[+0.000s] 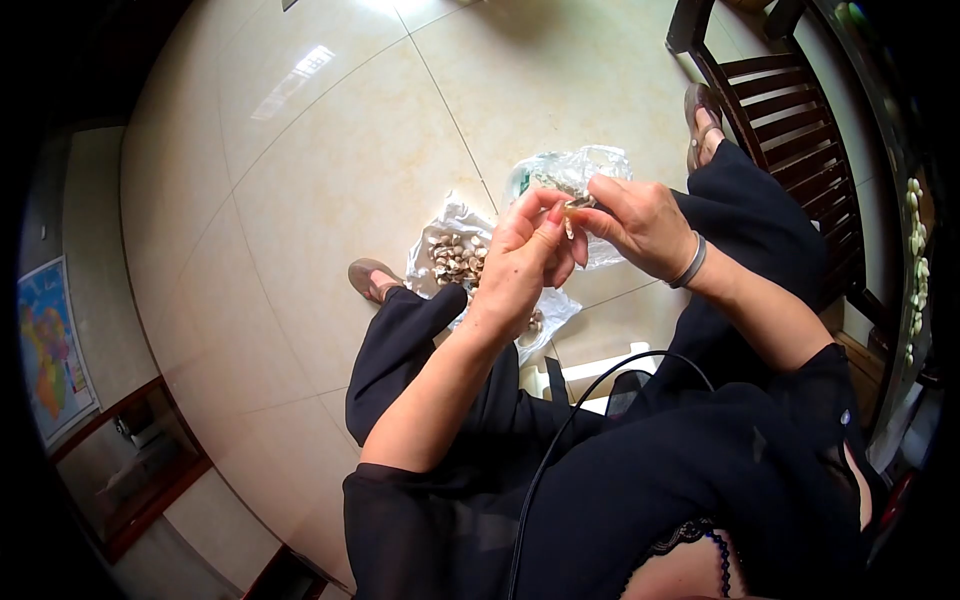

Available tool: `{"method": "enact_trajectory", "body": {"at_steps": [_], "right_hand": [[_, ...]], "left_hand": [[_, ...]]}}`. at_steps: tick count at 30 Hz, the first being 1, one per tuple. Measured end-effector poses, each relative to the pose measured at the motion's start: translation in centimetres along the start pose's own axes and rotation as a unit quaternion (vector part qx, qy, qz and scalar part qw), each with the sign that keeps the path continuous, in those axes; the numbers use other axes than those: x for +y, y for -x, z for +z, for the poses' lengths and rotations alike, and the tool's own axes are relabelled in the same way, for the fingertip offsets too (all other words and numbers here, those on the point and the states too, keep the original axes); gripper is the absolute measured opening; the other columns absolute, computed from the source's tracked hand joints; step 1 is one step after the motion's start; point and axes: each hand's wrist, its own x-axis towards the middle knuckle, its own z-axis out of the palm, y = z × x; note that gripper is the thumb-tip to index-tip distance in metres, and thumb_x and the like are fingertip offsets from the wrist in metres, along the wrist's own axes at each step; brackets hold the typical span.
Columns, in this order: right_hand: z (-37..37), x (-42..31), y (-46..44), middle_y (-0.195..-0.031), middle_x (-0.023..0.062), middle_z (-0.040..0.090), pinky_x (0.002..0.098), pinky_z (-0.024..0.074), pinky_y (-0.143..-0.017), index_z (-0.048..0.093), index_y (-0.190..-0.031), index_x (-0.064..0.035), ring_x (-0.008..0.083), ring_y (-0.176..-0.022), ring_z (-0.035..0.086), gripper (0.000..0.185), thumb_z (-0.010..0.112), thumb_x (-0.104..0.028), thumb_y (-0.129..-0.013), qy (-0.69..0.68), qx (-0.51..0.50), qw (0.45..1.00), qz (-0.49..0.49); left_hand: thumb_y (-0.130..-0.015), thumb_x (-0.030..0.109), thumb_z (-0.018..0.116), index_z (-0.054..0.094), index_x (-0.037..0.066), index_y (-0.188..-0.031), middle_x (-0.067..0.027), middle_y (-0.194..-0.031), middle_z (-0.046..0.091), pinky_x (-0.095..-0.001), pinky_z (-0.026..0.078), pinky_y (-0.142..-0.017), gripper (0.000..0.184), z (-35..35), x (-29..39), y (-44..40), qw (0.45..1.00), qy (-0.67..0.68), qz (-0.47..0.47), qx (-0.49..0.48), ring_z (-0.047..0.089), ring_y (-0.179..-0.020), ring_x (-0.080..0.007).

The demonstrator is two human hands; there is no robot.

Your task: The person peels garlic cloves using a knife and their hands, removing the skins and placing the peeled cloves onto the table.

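Note:
My left hand [525, 250] and my right hand [640, 225] meet in front of me, fingertips pinched round one small brownish mushroom [570, 222] with a pale stem. Beneath and left of them, a white plastic bag [420, 280] lies spread on the floor with a heap of small mushrooms [457, 258] on it. A few more mushrooms [536, 321] show on the bag below my left hand. Behind my hands lies a second, thin plastic bag [605, 160] with a green mark; my hands partly hide its contents.
A dark wooden slatted chair [790, 125] stands at the right. Tiled floor [330, 180] spreads ahead. My shoes [372, 280] rest on either side of the bags. A black cable [560, 440] crosses my lap near a white frame [590, 372]. A coloured map [52, 350] hangs at the left.

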Motion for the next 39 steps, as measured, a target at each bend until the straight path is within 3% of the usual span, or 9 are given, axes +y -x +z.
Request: {"method": "enact_trajectory", "body": {"at_steps": [13,19,22,25,32,39], "right_hand": [[-0.3,-0.4,-0.1,-0.059,0.0088,0.052,0.0325,0.0419,-0.044,0.048,-0.071,-0.0063,0.0252,-0.052,0.054,0.033,0.048,-0.037,-0.085,0.013,-0.007,0.998,-0.062],[-0.3,-0.6,0.1,-0.057,0.0077,0.051,0.0313,0.0414,-0.043,0.047,-0.069,-0.0069,0.0236,-0.050,0.054,0.034,0.049,-0.037,-0.084,0.045,-0.014,0.995,-0.088],[-0.3,-0.7,0.2,-0.057,0.0078,0.051,0.0316,0.0414,-0.042,0.046,-0.067,-0.0072,0.0240,-0.050,0.053,0.034,0.050,-0.037,-0.084,0.052,-0.008,0.995,-0.087],[-0.3,-0.7,0.2,-0.057,0.0082,0.050,0.0319,0.0414,-0.043,0.046,-0.067,-0.0072,0.0246,-0.050,0.053,0.033,0.050,-0.036,-0.083,0.046,-0.005,0.995,-0.094],[-0.6,-0.5,0.5,-0.059,0.0097,0.052,0.0337,0.0412,-0.044,0.046,-0.068,-0.0058,0.0275,-0.053,0.054,0.036,0.047,-0.037,-0.086,0.029,-0.023,0.999,-0.017],[0.3,0.4,1.0,-0.060,0.0134,0.050,0.0369,0.0405,-0.048,0.047,-0.074,-0.0038,0.0312,-0.055,0.053,0.027,0.056,-0.028,-0.081,0.042,-0.050,0.997,0.029]], "left_hand": [[-0.090,0.018,0.042,0.044,0.004,-0.101,-0.0066,-0.066,0.051,-0.0175,0.029,-0.044,0.018,0.0,0.3,0.0,1.000,-0.003,-0.014,0.022,0.039,-0.047,-0.0071],[-0.090,0.023,0.045,0.047,0.006,-0.096,0.0015,-0.067,0.049,-0.0170,0.025,-0.043,0.018,0.1,-0.1,-0.1,0.997,0.029,0.001,0.065,0.038,-0.047,-0.0043],[-0.089,0.023,0.047,0.048,0.006,-0.095,0.0022,-0.069,0.049,-0.0165,0.027,-0.045,0.018,-0.3,-0.2,-0.2,0.997,0.028,0.005,0.070,0.040,-0.050,-0.0046],[-0.087,0.016,0.049,0.048,0.002,-0.102,-0.0032,-0.079,0.053,-0.0189,0.035,-0.051,0.020,-1.0,-0.2,-0.4,0.992,0.071,-0.009,0.105,0.045,-0.056,-0.0089],[-0.087,0.015,0.051,0.049,0.000,-0.104,-0.0062,-0.081,0.054,-0.0155,0.033,-0.048,0.023,-0.7,0.2,-0.4,0.992,0.052,0.034,0.112,0.044,-0.056,-0.0074],[-0.087,0.016,0.051,0.053,0.000,-0.096,-0.0063,-0.077,0.054,-0.0154,0.032,-0.046,0.019,-0.9,0.2,-0.4,0.992,0.058,0.017,0.112,0.043,-0.053,-0.0066]]}}
